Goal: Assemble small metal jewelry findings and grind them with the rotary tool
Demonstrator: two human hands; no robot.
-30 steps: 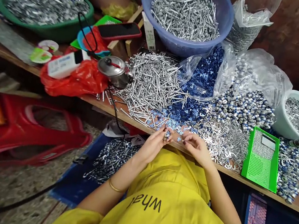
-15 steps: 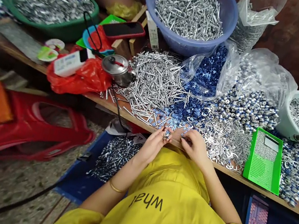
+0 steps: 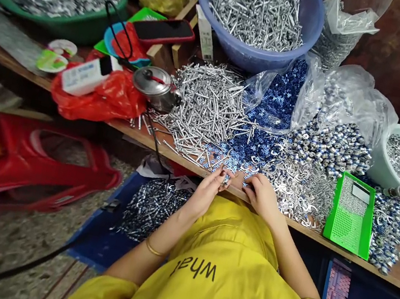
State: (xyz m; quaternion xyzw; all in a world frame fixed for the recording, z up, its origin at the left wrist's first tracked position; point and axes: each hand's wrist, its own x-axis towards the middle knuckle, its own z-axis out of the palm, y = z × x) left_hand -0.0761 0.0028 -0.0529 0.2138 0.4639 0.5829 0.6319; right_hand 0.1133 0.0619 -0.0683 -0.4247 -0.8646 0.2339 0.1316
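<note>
My left hand (image 3: 212, 186) is closed at the table's front edge around a small silver-and-blue metal part, which the fingers mostly cover. To its right, my right hand (image 3: 261, 194) rests low over the edge with thumb and fingertips drawn together. Small blue three-armed pieces (image 3: 235, 160) lie just beyond both hands, one of them right at my right fingertips; whether it is pinched is unclear. Curved silver clips (image 3: 293, 189) spread beside my right hand. Behind, a heap of metal pins with ring ends (image 3: 207, 107) covers the table.
Silver-and-blue cylinders (image 3: 332, 144) are piled at the right, near a green tray (image 3: 347, 235) and a pale bucket (image 3: 384, 156). A blue basin (image 3: 247, 60) of pins stands behind. A lidded metal pot (image 3: 152, 82) is at left. Below sits a blue bin (image 3: 95, 234) of parts.
My left fingers have turned over the small metal part, which shows less now. My right fingertips have shifted slightly toward the blue pieces. The view has swung a little right.
</note>
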